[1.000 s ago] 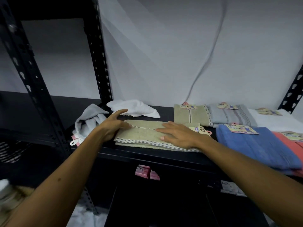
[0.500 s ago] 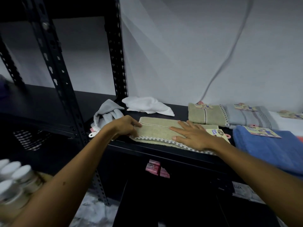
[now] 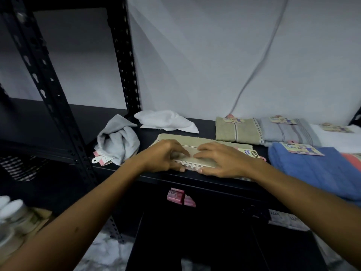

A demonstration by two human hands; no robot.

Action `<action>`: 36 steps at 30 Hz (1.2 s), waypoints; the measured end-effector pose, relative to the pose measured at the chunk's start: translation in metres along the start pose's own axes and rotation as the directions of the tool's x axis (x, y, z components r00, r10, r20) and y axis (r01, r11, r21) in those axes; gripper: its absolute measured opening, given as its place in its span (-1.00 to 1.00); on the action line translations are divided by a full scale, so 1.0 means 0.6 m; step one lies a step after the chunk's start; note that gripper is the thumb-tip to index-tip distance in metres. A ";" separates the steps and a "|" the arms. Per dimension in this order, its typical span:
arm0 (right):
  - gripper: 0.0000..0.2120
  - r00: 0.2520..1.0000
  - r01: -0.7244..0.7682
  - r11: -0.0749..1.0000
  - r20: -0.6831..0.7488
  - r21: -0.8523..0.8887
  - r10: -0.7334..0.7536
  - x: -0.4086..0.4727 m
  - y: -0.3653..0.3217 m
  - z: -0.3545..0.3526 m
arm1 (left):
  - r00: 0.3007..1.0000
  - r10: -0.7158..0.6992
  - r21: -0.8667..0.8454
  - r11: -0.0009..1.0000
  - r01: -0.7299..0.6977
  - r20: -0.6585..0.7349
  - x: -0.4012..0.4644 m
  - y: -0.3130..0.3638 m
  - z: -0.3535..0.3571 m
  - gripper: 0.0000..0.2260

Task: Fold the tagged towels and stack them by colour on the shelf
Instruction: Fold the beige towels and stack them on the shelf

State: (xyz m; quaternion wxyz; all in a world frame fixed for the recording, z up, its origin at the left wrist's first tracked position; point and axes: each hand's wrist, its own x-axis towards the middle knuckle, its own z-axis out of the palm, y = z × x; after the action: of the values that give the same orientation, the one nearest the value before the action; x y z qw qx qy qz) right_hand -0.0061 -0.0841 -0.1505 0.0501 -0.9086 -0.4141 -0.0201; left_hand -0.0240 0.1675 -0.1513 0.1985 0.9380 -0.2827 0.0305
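Beige towel [image 3: 205, 142]: flat at the shelf's [image 3: 195, 176] front edge, half-folded, checkered hem toward me.
My left hand [image 3: 165, 157]: fingers curled, pinching the hem.
My right hand [image 3: 220, 160]: fingers curled over the same hem, thumb beneath.
Done: beige [image 3: 236, 130], grey [image 3: 289, 132], white [image 3: 340, 138], blue [image 3: 312, 169] and coral [image 3: 351, 160] towels lie folded to my right.
Left: this fold, I judge; the crumpled grey towel [image 3: 117, 141] and crumpled white towel [image 3: 166, 122] behind.
Writing: tag [image 3: 251, 153] beside my right wrist reads "Face Towel"; pink packs [image 3: 180, 196] on the shelf below read "LUX".
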 end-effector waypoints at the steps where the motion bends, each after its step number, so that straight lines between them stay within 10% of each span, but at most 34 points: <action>1: -0.48 1.000 0.026 0.999 0.001 -0.037 -0.026 -0.005 0.004 -0.003 | 0.999 0.012 0.029 1.000 -0.011 -0.031 -0.005 -0.009 -0.001 -0.65; 8: -0.51 0.975 0.219 0.919 0.030 -0.327 -0.221 -0.018 0.018 -0.025 | 0.975 0.045 0.104 0.994 -0.023 -0.216 -0.035 -0.037 -0.006 -0.84; 18: -0.06 0.961 0.178 0.908 0.264 -0.380 -0.078 -0.067 0.026 -0.066 | 0.978 0.125 0.199 0.976 -0.091 -0.165 -0.047 -0.039 -0.008 -0.88; 29: -0.75 0.993 0.072 0.774 0.121 -0.629 0.006 -0.128 0.037 -0.057 | 0.970 0.068 0.254 0.967 -0.007 -0.233 -0.053 -0.036 0.015 -0.74; 36: -0.75 0.960 0.020 0.752 0.223 -0.659 0.169 -0.144 0.015 -0.050 | 0.935 0.207 0.319 0.941 -0.110 -0.288 -0.069 -0.043 0.006 -0.90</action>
State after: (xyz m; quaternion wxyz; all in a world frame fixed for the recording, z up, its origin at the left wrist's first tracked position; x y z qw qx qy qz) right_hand -0.0558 -0.1582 -0.1281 -0.3267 -0.8784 -0.3467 -0.0381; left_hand -0.0448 0.2072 -0.1705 0.0945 0.9137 -0.3147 0.2392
